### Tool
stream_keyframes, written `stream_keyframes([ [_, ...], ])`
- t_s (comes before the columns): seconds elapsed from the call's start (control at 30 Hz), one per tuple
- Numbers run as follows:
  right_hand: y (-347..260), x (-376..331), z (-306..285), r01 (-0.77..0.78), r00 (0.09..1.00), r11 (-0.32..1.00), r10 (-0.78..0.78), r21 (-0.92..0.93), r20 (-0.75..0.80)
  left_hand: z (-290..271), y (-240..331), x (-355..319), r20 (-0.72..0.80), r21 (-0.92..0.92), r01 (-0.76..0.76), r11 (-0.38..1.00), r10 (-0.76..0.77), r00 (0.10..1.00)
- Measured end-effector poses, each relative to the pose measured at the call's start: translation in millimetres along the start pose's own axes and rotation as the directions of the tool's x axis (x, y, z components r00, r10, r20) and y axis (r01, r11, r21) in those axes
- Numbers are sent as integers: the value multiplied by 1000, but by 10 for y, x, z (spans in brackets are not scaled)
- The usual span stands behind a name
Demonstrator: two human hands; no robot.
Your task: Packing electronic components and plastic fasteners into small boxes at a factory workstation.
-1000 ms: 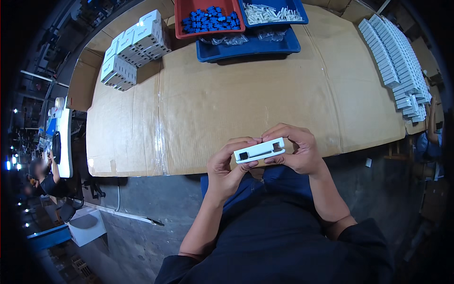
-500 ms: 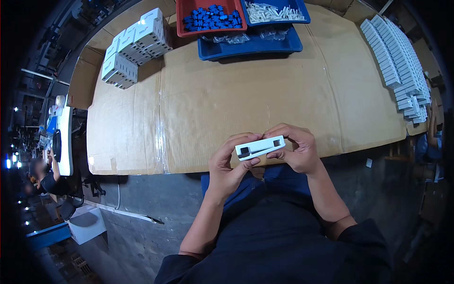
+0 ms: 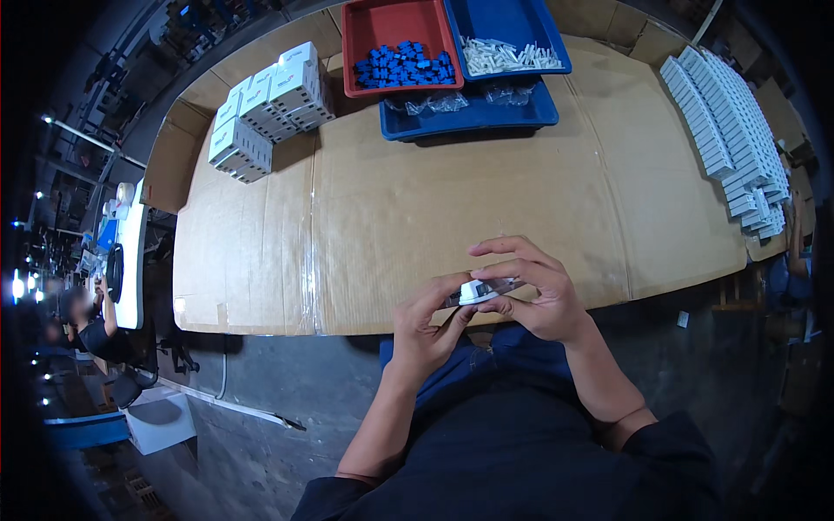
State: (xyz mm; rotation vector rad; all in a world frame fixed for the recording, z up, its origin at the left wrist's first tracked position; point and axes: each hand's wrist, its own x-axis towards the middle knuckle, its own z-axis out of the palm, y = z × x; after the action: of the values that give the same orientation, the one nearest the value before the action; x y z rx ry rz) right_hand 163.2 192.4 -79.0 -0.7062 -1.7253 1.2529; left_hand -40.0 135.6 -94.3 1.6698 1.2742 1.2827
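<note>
A small white plastic housing is held between both hands, just above the near edge of the cardboard-covered table. My left hand pinches its left end between thumb and fingers. At the right end, my right hand grips it with the thumb below and fingers above, one finger lifted. The housing is turned so that a narrow white face shows, with a darker grey section toward the right. Fingers cover much of it.
At the far side stand a red tray of blue parts, a blue tray of white pieces, and a lower blue tray with clear bags. White boxes are stacked far left; rows of white housings line the right. A person sits at left.
The housing has been turned over in my hands, so its face with the square openings no longer shows. A right finger has lifted. The whole view has shifted slightly.
</note>
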Motion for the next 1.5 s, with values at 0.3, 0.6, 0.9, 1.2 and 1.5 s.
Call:
stream_keyframes([
  [0.3,-22,-23,-7,47,998,966,-36,255,-49,15,153,-15,-67,-510,17,860,-59,996],
  [0.6,-92,-85,14,217,973,976,-216,1,-81,51,81,-36,-20,-571,-13,821,2,1000],
  [0.9,-71,-109,-10,182,981,983,-178,39,-76,57,72,-17,-10,-571,-17,821,14,1000],
  [1.2,-123,-101,-141,207,978,978,-207,6,-30,112,56,-19,15,-598,11,801,-3,1000],
  [1.5,-176,-196,-164,154,981,978,-133,143,-144,152,214,103,56,-650,105,753,-91,994],
])
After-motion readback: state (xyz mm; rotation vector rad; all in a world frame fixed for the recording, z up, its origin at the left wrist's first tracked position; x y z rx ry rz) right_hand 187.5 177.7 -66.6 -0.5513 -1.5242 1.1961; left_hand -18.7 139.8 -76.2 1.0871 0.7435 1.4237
